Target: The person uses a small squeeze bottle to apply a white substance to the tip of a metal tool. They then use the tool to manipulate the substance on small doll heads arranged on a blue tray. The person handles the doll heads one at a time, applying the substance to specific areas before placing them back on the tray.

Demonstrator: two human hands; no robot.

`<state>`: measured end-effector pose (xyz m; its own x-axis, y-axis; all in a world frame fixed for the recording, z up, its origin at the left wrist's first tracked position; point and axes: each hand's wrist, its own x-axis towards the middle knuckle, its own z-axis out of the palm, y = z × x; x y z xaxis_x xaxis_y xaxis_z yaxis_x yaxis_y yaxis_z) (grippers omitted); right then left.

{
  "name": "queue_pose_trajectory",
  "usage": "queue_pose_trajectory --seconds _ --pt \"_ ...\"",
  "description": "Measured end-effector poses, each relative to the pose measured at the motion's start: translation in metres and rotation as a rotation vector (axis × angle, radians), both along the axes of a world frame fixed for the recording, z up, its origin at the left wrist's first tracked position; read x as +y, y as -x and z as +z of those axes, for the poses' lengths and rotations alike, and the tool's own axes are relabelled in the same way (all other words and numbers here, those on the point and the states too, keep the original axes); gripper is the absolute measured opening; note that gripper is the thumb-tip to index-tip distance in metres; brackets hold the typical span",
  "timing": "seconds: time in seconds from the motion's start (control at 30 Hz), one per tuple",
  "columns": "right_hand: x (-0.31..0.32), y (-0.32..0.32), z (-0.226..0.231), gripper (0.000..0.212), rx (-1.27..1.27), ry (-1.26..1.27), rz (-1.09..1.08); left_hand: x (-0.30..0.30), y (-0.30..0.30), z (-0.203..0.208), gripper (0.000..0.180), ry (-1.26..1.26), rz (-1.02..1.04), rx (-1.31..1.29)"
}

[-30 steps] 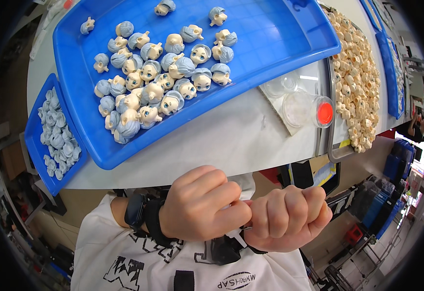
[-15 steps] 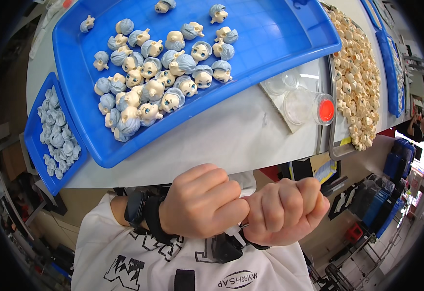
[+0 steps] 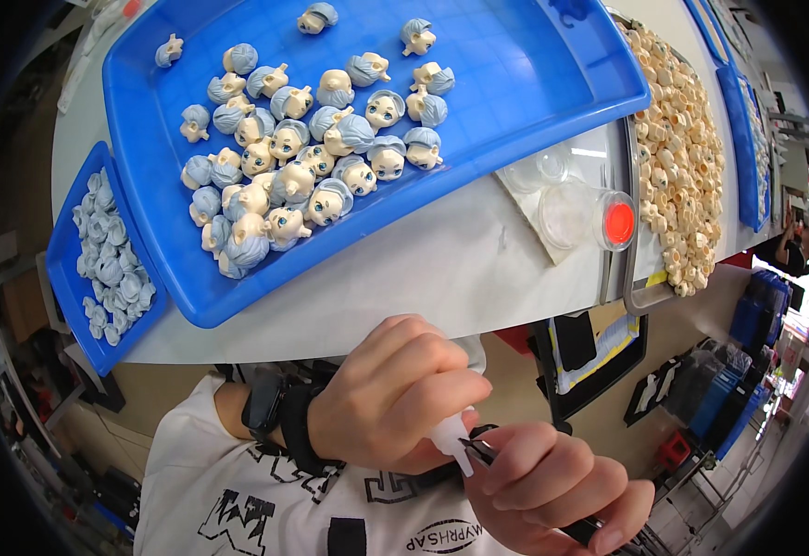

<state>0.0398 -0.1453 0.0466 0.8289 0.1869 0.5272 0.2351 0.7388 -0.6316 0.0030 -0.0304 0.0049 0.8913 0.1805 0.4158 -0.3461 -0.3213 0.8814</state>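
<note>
My left hand (image 3: 395, 398), a dark watch and black band at its wrist, is closed around a small white nozzle bottle (image 3: 451, 435). Its narrow tip points downward to the right. A dark, pointed metal tool (image 3: 481, 451) is gripped in my right hand (image 3: 557, 491), with its tips right by the nozzle. A black end (image 3: 584, 529) of it shows below my fingers; the rest is hidden, so I cannot tell its exact kind. Both hands are close to my body, off the table's near edge.
A large blue tray (image 3: 349, 243) carries several doll heads with pale blue hair. Blue hair pieces (image 3: 112, 246) fill a smaller tray at left. Clear round containers (image 3: 566, 213), one with red contents (image 3: 618, 223), stand beside a metal tray of cream parts (image 3: 682, 167). Shelving stands at right.
My right hand has moved down and turned, its fingers loosening from a tight fist. The white nozzle and the tool's dark tips, mostly covered before, now show between my hands.
</note>
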Motion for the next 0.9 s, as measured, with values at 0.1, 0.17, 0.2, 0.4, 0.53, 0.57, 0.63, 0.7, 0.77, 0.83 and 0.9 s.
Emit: queue_pose_trajectory --seconds 0.1,0.17,0.2,0.4,0.53,0.57,0.63,0.7,0.77,0.83,0.9 --pt "-0.01 -0.004 0.003 0.026 -0.102 0.081 -0.024 -0.002 0.001 0.01 0.028 0.013 0.042 0.067" --pt "-0.016 -0.003 0.005 0.016 -0.129 0.088 -0.041 -0.005 0.001 0.013 0.027 0.026 0.089 0.108" --pt "-0.016 -0.008 0.001 0.012 -0.173 0.022 0.0 -0.007 0.001 0.012 0.026 0.041 0.109 0.113" --pt "-0.015 -0.023 0.0 0.005 -0.152 -0.083 0.263 0.003 0.0 -0.003 0.025 -0.061 0.026 0.017" --pt "-0.01 -0.028 0.001 0.011 -0.305 -0.158 0.33 0.002 -0.004 -0.005 0.026 -0.076 0.013 -0.052" --pt "-0.01 -0.027 0.002 0.012 -0.287 -0.149 0.325 0.001 -0.003 -0.005 0.025 -0.064 0.007 -0.036" --pt "-0.015 -0.02 0.011 0.013 -0.2 -0.089 0.315 0.001 -0.001 -0.005 0.024 -0.042 -0.005 -0.004" --pt "-0.012 -0.022 0.011 0.011 -0.199 -0.099 0.298 0.001 -0.001 -0.005 0.024 -0.023 -0.005 -0.01" --pt "-0.008 -0.026 0.008 0.011 -0.25 -0.127 0.31 0.002 0.0 -0.006 0.024 -0.008 -0.004 -0.016" --pt "-0.004 -0.029 0.002 0.013 -0.308 -0.193 0.323 0.004 0.002 -0.007 0.023 -0.003 0.005 -0.018" --pt "0.002 -0.026 0.005 0.016 -0.339 -0.269 0.201 0.002 -0.001 -0.003 0.022 0.016 -0.03 -0.034"
